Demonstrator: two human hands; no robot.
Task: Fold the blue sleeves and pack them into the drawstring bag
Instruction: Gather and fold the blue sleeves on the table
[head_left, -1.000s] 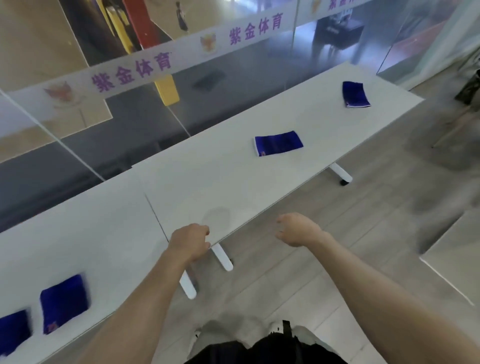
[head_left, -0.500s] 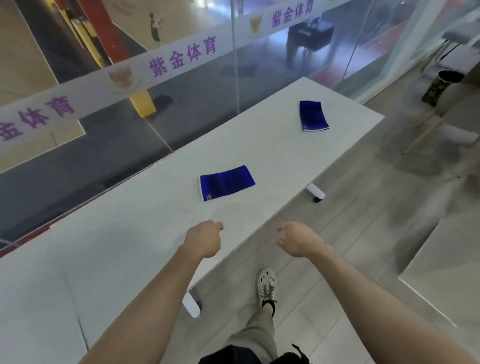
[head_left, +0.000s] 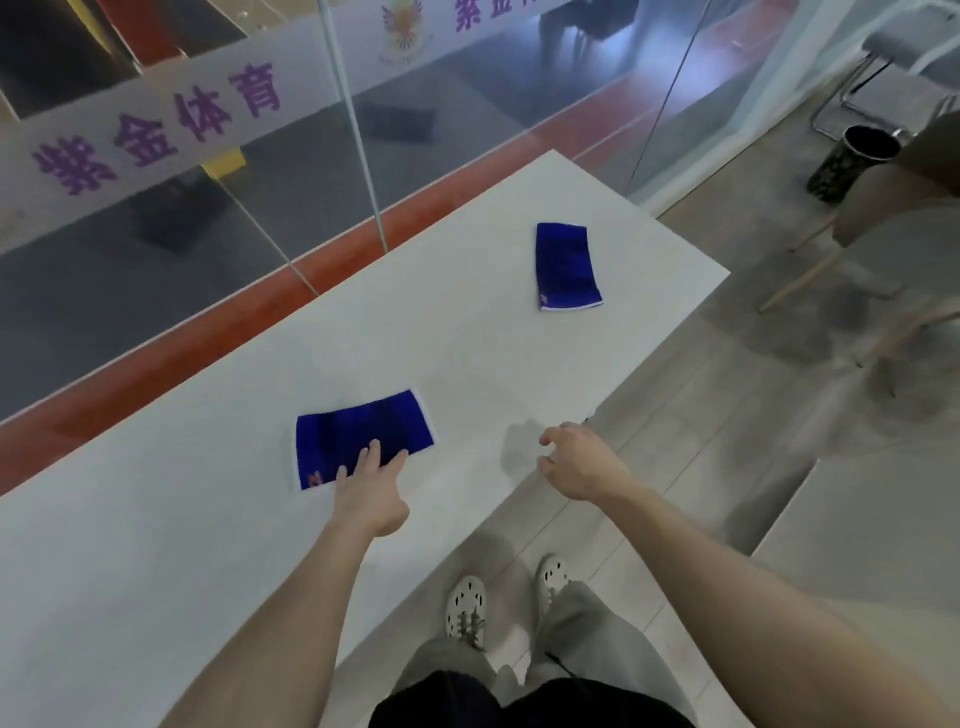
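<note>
Two sleeves — near sleeve (head_left: 363, 436) under spread left hand (head_left: 370, 491) | right hand (head_left: 582, 465) loose-curled, empty — table (head_left: 467, 338) edge

Left hand (head_left: 370, 499) now on nearer sleeve (head_left: 363, 435)

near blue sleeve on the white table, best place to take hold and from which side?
Probably the near long edge of the near blue sleeve, pinched from the person's side. It lies flat on the white table, so there is no raised part to grip. The left hand is open with fingertips already on that edge; the right hand hovers empty over the table's edge.
</note>
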